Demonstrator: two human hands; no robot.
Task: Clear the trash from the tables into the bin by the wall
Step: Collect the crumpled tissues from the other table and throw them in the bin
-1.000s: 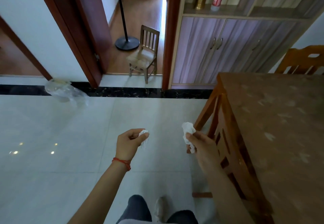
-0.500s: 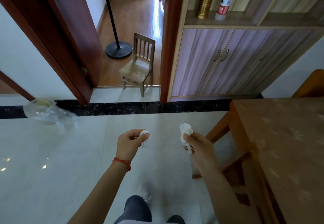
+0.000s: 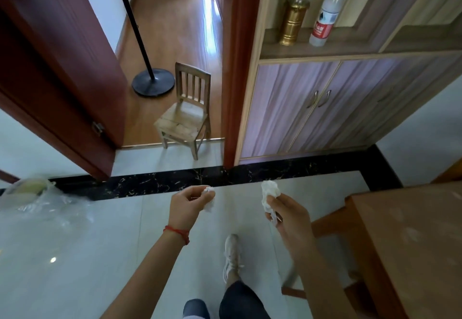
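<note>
Trash in transit: two wads of white tissue, one per hand, carried over the tiled floor (image 3: 75, 256) away from the table.

Far left, by the wall: bin (image 3: 27, 188) lined with a clear plastic bag (image 3: 50, 206), the loose plastic spilling onto the tiles. Mouth faces up and looks open, so a drop from above should work. Well apart from both hands.

Left hand (image 3: 186, 207), red cord at the wrist: fingers curled shut around a small tissue wad (image 3: 208, 197), pinched between thumb and fingertips. A light pinch suits something this soft.

Foot in a pale shoe (image 3: 231, 253) forward between the arms; reads as mid-stride.

Right hand (image 3: 287, 215): closed around a larger tissue wad (image 3: 270, 193), which sticks up above the fingers.

Right edge: wooden table (image 3: 412, 243), corner only; the part in view is bare.

Judgement: carrying phase. Next move calls for a turn left toward the bin. Risk: light tissue drifting past the floppy bag rim.
</note>
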